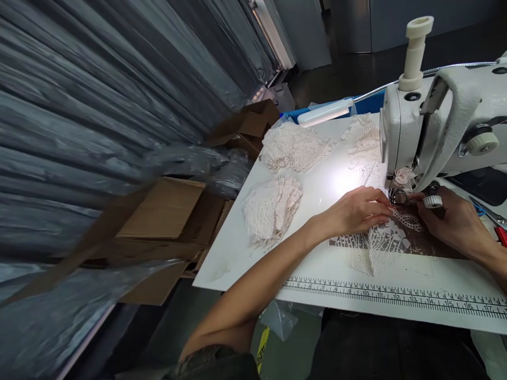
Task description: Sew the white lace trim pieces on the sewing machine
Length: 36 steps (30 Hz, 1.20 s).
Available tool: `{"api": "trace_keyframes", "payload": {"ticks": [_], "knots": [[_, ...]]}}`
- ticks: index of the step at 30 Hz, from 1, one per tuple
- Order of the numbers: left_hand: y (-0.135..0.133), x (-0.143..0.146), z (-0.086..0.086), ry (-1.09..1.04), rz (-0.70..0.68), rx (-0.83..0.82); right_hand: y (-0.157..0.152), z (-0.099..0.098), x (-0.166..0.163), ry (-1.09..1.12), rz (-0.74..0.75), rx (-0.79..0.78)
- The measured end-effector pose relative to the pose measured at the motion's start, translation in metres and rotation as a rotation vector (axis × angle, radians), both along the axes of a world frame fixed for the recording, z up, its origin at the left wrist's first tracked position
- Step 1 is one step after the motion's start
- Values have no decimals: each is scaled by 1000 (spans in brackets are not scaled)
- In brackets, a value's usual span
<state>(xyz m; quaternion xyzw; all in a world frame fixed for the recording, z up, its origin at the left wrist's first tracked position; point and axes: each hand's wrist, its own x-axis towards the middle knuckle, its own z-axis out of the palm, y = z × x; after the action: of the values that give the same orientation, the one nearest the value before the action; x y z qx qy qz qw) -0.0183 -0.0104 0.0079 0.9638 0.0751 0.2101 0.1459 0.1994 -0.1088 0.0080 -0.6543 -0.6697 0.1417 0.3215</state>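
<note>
A white sewing machine (400,126) stands at the right, its presser foot (397,196) down close to a piece of cream lace (386,240). My left hand (362,211) lies left of the foot, its fingers closed on the lace's upper edge. On the other side is my right hand (451,216), curled with its fingertips close to the foot. A white knob (432,201) and the machine partly hide those fingers, and what they hold cannot be made out. Under the lace runs a brown plate (431,240).
Two lace piles (295,146) (272,208) lie on the white table (225,264), with more lace (364,140) behind the foot. A ruler strip (380,293) runs along the front edge. Scissors (491,214) lie far right. Cardboard boxes (162,208) stand left; a lamp (327,112) lights the table.
</note>
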Motion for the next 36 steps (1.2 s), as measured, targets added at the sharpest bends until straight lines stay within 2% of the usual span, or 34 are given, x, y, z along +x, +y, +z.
{"api": "trace_keyframes", "payload": {"ticks": [3,6,9,12,15,18,25,28,30,33,35,36], "knots": [[5,10,-9,-29,-53,-64,-1,-1,0,-25,32,37],[4,11,-12,-23,-11,-126,-3,-5,-1,-81,80,87],[-1,10,-7,47,31,-115,-7,-9,-3,-93,157,98],[-8,10,0,157,71,-43,-10,-13,-8,-74,232,36],[-13,9,5,193,102,-40,-12,-13,-15,28,295,5],[-14,4,11,127,131,-210,-12,-6,-21,182,339,-65],[-16,-11,17,-17,211,-881,-15,12,-28,272,314,-273],[-13,-14,24,38,211,-984,-15,11,-35,368,317,-359],[-7,-13,30,85,208,-930,-13,9,-43,533,325,-465],[7,-3,31,192,185,-683,-8,7,-53,719,267,-650],[16,4,23,288,185,-410,-4,7,-53,615,209,-710],[19,7,17,299,232,-228,-3,7,-49,493,188,-685]]}}
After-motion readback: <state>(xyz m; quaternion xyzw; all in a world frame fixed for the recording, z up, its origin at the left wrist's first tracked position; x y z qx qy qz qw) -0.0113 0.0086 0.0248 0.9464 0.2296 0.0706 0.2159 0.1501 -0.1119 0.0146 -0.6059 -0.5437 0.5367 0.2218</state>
